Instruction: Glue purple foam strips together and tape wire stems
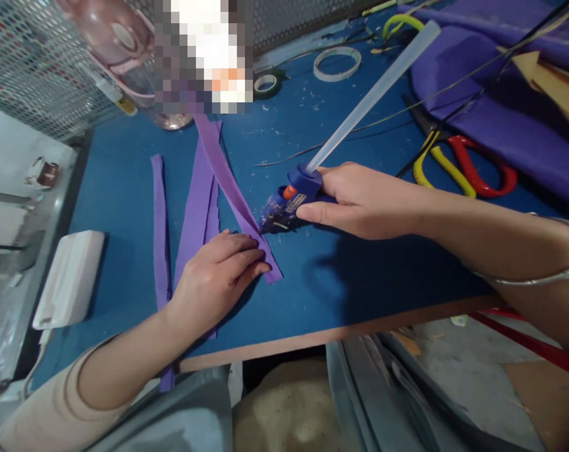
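My right hand point(360, 199) is wrapped round a blue hot glue gun point(291, 199). A long translucent glue stick point(376, 94) juts up out of its back end. The gun's nozzle points down to the left and meets a folded purple fabric strip point(228, 182). With its fingers closed together, my left hand point(228, 267) presses the near end of that strip against the table, just below the nozzle. Under and beside my left wrist lie more purple fabric pieces point(193, 188) and a narrow purple strip point(159, 207) that hangs over the table edge.
Scissors with red and yellow handles point(485, 182) lie at the right, beside a bundle of purple fabric point(454, 69). White tape point(337, 64) and dark green tape point(267, 85) are at the back. A pink bottle point(124, 37) and a white power bank-like box point(70, 279) stand left.
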{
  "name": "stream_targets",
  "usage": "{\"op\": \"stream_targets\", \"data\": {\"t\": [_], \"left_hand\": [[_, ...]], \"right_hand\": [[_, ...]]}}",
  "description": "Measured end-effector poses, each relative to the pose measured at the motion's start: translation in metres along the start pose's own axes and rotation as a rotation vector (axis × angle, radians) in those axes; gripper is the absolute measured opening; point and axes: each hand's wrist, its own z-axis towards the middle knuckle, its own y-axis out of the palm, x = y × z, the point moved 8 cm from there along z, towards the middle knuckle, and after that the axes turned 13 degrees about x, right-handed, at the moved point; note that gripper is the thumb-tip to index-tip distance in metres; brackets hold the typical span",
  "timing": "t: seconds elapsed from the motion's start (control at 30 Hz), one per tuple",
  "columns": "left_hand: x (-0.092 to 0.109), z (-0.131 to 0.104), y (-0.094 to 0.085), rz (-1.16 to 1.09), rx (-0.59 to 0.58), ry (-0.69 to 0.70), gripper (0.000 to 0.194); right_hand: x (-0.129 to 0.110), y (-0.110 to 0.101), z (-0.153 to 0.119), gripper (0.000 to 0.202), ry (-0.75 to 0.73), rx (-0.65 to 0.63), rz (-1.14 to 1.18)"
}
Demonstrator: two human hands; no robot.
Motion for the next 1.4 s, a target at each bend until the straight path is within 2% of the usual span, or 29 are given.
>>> {"op": "stream_targets", "data": {"t": [0.13, 0.27, 0.47, 0.73, 0.83, 0.97, 1.17, 1.3, 1.4], "left_hand": [[0.0, 0.001, 0.0, 0.018, -0.016, 0.023, 0.014], [-0.003, 0.002, 0.004, 0.057, -0.097, 0.022, 0.017], [-0.002, 0.0, 0.006, 0.056, -0.209, 0.043, 0.032], [-0.001, 0.002, 0.006, 0.185, -0.219, -0.065, 0.027], [-0.005, 0.001, 0.006, 0.096, -0.246, -0.015, 0.024], [-0.005, 0.002, 0.0, -0.147, -0.292, 0.072, 0.031], [0.02, -0.001, -0.006, -0.387, -0.335, 0.151, 0.028], [0.027, -0.008, -0.009, -0.343, -0.256, 0.169, 0.023], [0.021, -0.013, -0.004, -0.25, -0.263, 0.101, 0.017]], "right_hand": [[0.001, 0.0, 0.001, 0.039, 0.025, 0.005, 0.004], [0.0, 0.001, 0.0, 0.039, 0.05, -0.008, 0.014], [0.0, 0.0, 0.0, 0.031, 0.053, 0.015, 0.056], [0.002, 0.003, 0.002, 0.026, 0.088, 0.001, 0.089], [0.002, 0.005, -0.001, 0.029, 0.077, -0.043, 0.116], [-0.001, 0.002, -0.004, 0.032, -0.014, -0.067, 0.117], [-0.014, 0.001, -0.015, 0.036, -0.136, -0.196, 0.06], [-0.021, 0.002, -0.019, 0.036, -0.166, -0.235, 0.071], [-0.019, 0.002, -0.018, 0.038, -0.153, -0.223, 0.048]]}}
